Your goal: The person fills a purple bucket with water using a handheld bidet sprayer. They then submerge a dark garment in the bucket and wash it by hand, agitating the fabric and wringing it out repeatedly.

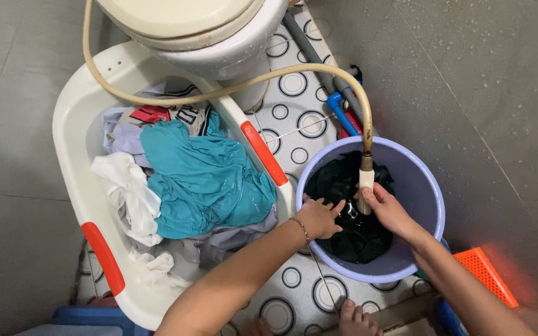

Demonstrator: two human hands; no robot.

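Both hands are down in a lavender plastic bucket (428,186) that stands on a floor (294,121) tiled with ring patterns. The left hand (320,216) lies spread, fingers extended and open, pressing on a dark wet garment (350,233) that fills the bottom of the bucket; a thin bracelet (301,228) circles that wrist. The right hand (386,208) is closed around the pale nozzle end of a beige hose (219,93), holding it upright with its tip against the dark garment. The hose runs up from the bucket, arcs over the floor and loops across a white laundry basket (76,149) with orange-red handles, which sits just beside the bucket on its left. In the basket lie a wet teal garment (203,180), white cloths (129,193) and pale lavender pieces, heaped together. A white toilet (219,37) stands at the top, touching the basket's far rim. Behind the bucket, a grey pipe with a blue fitting (339,111) runs along the grey wall. An orange perforated plastic piece (487,274) lies to the right of the bucket, and the person's bare toes (353,314) show at the lower edge.
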